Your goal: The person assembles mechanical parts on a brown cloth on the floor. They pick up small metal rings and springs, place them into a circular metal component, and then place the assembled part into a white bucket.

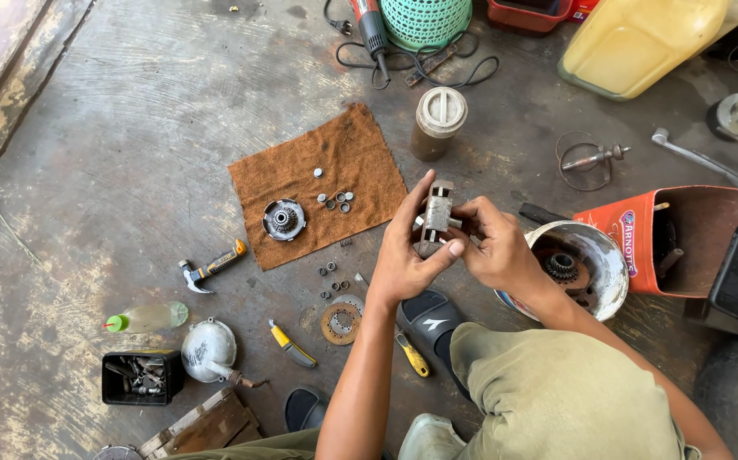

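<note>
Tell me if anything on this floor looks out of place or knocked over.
The yellow jug lies on its side at the top, and the orange tin by the right hand is tipped over too. Small rings are scattered off the brown cloth. No spill shows.

Brown cloth (318,183) on floor holds round gear part (284,219); claw hammer (209,270) nearby, lidded jar (438,123) beyond.

Single head camera, looking steeply down, close.
</note>
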